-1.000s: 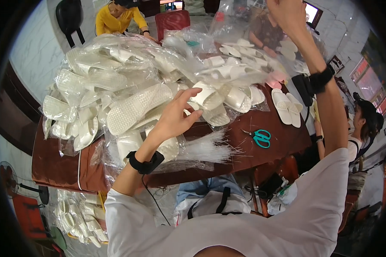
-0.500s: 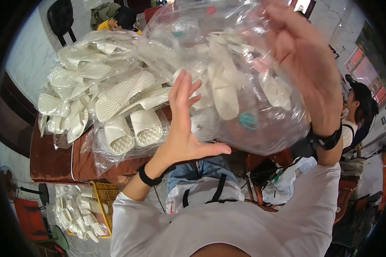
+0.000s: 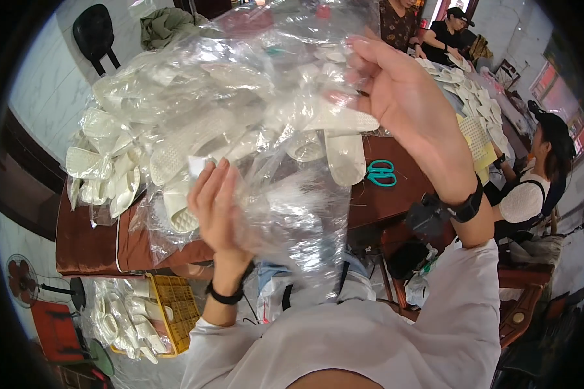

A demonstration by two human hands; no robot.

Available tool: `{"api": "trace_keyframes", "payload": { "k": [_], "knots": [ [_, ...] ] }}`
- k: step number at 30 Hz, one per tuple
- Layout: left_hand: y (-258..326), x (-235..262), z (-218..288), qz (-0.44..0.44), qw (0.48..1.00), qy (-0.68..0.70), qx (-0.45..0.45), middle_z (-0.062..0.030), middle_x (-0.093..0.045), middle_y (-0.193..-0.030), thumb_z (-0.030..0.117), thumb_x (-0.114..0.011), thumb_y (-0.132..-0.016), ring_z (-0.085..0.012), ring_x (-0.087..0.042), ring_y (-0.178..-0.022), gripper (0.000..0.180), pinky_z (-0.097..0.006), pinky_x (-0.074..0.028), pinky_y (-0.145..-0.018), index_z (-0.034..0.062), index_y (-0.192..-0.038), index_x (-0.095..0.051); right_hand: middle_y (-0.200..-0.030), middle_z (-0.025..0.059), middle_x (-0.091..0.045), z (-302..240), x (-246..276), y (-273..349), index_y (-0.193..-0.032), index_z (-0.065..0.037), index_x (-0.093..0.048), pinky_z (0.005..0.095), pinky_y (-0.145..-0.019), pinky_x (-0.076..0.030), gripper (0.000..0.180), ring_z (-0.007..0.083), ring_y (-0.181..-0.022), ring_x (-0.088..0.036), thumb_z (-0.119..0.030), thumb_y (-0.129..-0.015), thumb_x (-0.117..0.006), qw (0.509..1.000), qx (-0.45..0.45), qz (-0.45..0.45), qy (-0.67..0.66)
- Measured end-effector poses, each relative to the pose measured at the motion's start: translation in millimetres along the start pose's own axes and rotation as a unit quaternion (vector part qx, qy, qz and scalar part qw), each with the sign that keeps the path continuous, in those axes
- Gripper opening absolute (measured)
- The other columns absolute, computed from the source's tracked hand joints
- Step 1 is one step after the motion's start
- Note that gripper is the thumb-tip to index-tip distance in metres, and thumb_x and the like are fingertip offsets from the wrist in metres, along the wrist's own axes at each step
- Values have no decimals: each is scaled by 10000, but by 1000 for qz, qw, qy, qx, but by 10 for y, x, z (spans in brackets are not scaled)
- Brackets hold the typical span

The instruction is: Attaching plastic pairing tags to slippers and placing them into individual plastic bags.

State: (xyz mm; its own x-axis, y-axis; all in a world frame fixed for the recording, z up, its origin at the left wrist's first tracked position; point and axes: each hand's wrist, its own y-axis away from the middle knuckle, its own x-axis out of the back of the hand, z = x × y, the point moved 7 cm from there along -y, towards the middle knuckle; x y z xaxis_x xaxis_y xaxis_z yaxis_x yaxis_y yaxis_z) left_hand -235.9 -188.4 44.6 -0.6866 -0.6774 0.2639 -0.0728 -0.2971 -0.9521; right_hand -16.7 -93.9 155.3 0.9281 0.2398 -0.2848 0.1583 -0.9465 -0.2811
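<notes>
A large clear plastic bag [image 3: 272,117] hangs in front of me, crumpled and see-through. My right hand [image 3: 402,110] grips its upper edge, raised high above the table. My left hand [image 3: 217,211] presses flat against the bag's lower part, fingers together and pointing up. Behind the bag a heap of white shoe insoles in plastic wrap [image 3: 130,155] covers the brown table [image 3: 84,246]. Both wrists wear black bands.
Teal scissors [image 3: 381,174] lie on the table right of the bag. A yellow crate [image 3: 175,301] with more white insoles stands on the floor at lower left. A seated person [image 3: 538,181] is at the right; others work at the far end.
The bag has come up closer to my face. My left hand has shifted lower and left on it, and my right hand has turned at the top edge.
</notes>
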Motion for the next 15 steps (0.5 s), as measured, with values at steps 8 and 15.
{"api": "trace_keyframes", "payload": {
  "k": [8, 15],
  "knots": [
    [45, 876, -787, 69, 943, 117, 304, -168, -676, -1036, 442, -321, -1038, -255, -643, -965, 600, -369, -463, -935, -43, -1369, -445, -916, 26, -554, 591, 1287, -2, -1062, -30, -579, 317, -780, -556, 229, 135, -868, -576, -232, -955, -570, 991, -45, 90, 87],
    [98, 1620, -1071, 246, 814, 225, 475, -148, -582, -1223, 320, -445, -1021, -250, -605, -1038, 478, -346, -514, -891, 25, -1397, -449, -1231, 98, -561, 2069, 2307, 24, -1373, -8, -422, 309, -858, -458, 801, 183, -1099, -542, -552, -840, -669, 899, -241, 96, 354]
  ]
}}
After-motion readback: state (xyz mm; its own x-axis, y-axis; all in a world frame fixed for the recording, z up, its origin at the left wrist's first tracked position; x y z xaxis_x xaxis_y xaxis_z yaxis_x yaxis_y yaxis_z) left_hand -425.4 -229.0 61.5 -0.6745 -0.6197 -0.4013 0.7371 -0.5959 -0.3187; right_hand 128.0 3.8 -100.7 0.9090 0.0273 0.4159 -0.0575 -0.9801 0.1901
